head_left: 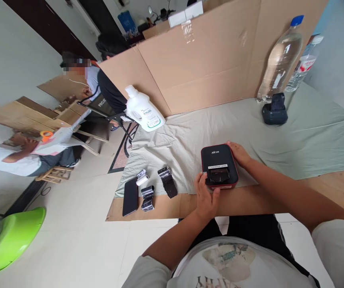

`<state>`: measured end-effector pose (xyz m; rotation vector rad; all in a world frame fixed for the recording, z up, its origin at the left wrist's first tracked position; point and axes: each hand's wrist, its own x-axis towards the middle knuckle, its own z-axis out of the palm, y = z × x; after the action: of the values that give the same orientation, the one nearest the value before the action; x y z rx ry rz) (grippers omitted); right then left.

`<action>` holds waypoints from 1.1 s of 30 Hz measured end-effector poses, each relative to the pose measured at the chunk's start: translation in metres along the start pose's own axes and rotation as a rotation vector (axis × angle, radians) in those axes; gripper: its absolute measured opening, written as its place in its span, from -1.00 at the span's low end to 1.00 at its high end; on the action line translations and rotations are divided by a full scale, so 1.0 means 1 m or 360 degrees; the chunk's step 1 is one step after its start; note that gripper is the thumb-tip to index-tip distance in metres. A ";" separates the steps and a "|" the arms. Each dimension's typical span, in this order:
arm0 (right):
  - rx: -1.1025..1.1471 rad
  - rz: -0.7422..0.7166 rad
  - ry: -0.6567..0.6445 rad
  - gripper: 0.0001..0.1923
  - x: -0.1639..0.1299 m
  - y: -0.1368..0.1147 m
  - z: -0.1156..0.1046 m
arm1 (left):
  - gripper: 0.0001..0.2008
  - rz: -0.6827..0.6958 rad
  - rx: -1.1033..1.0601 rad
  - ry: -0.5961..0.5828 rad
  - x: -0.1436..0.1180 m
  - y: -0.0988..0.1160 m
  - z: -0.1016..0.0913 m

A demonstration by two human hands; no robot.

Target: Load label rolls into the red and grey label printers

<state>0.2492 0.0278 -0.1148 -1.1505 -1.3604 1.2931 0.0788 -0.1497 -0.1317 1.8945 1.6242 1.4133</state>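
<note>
A small black label printer with a red rim (219, 165) sits on the pale green cloth (294, 140) near the table's front edge. My left hand (205, 197) rests at its near left corner, the thumb and fingers touching the paper slot. My right hand (240, 154) cups the printer's right side. Left of the printer lie a strip of dark label tape (168, 182), two small rolls (142, 177) (148, 197) and a black phone (130, 196).
A second dark printer (275, 109) stands at the back right by two clear water bottles (281, 60) (303, 64). A white detergent jug (144, 110) lies at the back left. A cardboard wall (213, 56) screens the table. Other people sit at left; a green bowl (12, 238) is on the floor.
</note>
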 end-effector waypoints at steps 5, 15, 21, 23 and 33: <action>-0.0416 -0.0723 0.0174 -0.48 -0.036 -0.019 -0.005 | -0.53 -0.0481 -0.0599 0.0055 0.032 -0.025 -0.017; -0.1229 -0.1735 0.0116 -0.63 -0.107 -0.007 0.017 | -0.28 -0.0369 -0.0859 -0.0659 0.090 -0.034 -0.034; -0.1278 -0.1761 0.0430 -0.74 -0.114 0.010 0.026 | -0.17 -0.0350 -0.0932 -0.0819 0.096 -0.037 -0.028; -0.1274 -0.1751 0.0445 -0.73 -0.115 0.011 0.027 | -0.14 -0.0440 -0.1078 -0.0795 0.095 -0.037 -0.024; -0.1236 -0.1760 0.0418 -0.75 -0.114 0.007 0.029 | -0.20 -0.0518 -0.1317 -0.0679 0.092 -0.032 -0.013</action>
<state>0.2389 -0.0890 -0.1247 -0.7312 -1.9109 -0.1935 0.0392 -0.0640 -0.1041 1.2540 0.8787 1.1672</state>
